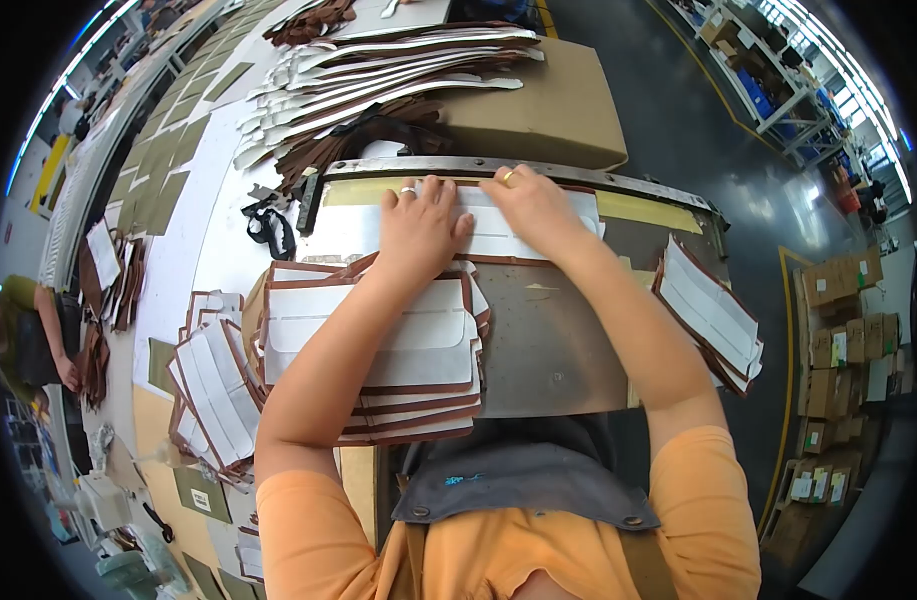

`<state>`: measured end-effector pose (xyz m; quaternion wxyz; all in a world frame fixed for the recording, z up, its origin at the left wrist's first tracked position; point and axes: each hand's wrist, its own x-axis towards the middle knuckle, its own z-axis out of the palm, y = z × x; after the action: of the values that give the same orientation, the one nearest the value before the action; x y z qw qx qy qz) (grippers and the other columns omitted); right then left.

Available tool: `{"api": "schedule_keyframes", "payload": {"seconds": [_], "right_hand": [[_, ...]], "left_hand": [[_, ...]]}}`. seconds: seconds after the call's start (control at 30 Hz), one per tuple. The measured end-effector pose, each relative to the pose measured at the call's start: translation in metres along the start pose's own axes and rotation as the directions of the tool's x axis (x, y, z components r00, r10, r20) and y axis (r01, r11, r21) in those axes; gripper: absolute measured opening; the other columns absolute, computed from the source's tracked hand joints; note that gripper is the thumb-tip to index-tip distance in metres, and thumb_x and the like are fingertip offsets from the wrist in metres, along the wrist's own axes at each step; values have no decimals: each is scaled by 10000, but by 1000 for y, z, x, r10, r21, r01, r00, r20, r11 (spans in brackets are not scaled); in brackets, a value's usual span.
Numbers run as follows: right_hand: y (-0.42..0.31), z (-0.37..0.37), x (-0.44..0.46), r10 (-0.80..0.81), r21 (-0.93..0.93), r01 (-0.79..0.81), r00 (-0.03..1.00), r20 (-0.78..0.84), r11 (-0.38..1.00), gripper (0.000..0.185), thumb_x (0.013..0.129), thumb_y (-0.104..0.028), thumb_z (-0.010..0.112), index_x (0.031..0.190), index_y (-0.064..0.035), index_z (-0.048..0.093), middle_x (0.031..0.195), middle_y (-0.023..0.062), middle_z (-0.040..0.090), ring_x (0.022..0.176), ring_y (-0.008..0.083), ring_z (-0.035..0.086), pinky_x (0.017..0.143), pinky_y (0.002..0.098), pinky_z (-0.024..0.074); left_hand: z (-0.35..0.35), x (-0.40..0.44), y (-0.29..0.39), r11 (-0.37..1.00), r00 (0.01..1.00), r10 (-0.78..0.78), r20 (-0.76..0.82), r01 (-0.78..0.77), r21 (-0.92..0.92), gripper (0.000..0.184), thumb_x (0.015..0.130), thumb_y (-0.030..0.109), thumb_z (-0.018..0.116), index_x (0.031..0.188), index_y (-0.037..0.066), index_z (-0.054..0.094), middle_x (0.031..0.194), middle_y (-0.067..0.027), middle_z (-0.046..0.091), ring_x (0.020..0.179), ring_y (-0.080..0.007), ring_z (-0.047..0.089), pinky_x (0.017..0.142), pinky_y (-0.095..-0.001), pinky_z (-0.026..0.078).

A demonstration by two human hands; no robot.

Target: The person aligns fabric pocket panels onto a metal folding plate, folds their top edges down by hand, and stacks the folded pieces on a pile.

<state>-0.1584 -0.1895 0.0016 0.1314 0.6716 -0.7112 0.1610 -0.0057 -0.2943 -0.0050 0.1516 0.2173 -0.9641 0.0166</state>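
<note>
A white panel with brown edges (pixel 348 232) lies along the metal bar (pixel 438 167) at the back of the grey work plate (pixel 548 350). My left hand (pixel 421 225) rests on this panel, fingers spread and pointing toward the bar. On the panel's top edge, right of centre, my right hand (pixel 540 208) has its fingers curled and pressed down; its fingertips are partly hidden. Below my left forearm sits a stack of similar white and brown panels (pixel 418 355). Another small stack (pixel 713 310) is at the plate's right edge.
More panels (pixel 218 390) lie at the left. Long white and brown strips (pixel 378 85) are piled beside a cardboard box (pixel 538 110) at the back. A black strap (pixel 268 228) lies left of the bar. Another person's hand (pixel 69 374) is at the far left. Boxes (pixel 843 350) stand at the right.
</note>
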Motion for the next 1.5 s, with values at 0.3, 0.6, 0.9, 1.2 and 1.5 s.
{"api": "schedule_keyframes", "payload": {"seconds": [0.3,0.6,0.9,1.2,1.5], "right_hand": [[58,-60,-54,303,-202,-263,930,207,943,170,854,-190,528,880,-46,615,887,90,615,881,266,599,764,391,480],[50,-55,-76,641,131,-671,738,210,730,321,821,-228,615,1030,-6,517,853,162,629,809,300,606,722,384,467],[20,-146,-118,653,380,-559,734,-186,737,225,864,-25,519,1081,-77,493,741,15,513,664,111,527,555,265,427],[38,-201,-203,709,169,-692,654,-263,702,240,858,-126,608,1087,-56,588,1065,86,555,960,211,565,822,313,478],[-2,-95,0,328,384,-321,943,47,866,220,889,-178,544,969,-1,648,907,111,652,817,213,624,736,278,467]], "left_hand": [[-5,-1,0,995,993,-87,78,83,58,555,877,525,446,1286,153,496,1180,-173,534,1098,-372,497,898,-470,300],[-7,6,-18,994,977,-93,190,102,-41,609,867,491,481,1307,71,445,1233,-170,480,1177,-381,429,951,-495,330],[-33,1,-52,932,982,-160,99,183,-313,531,884,388,514,1310,83,433,1259,-190,470,1146,-377,475,940,-457,390],[-30,-27,-47,872,991,-133,26,130,-472,311,873,208,570,1151,69,556,1144,-170,545,1034,-356,538,890,-395,421],[-5,-16,-10,841,940,125,-318,-271,-469,98,844,133,586,914,72,616,890,-108,574,820,-311,540,716,-400,430]]}}
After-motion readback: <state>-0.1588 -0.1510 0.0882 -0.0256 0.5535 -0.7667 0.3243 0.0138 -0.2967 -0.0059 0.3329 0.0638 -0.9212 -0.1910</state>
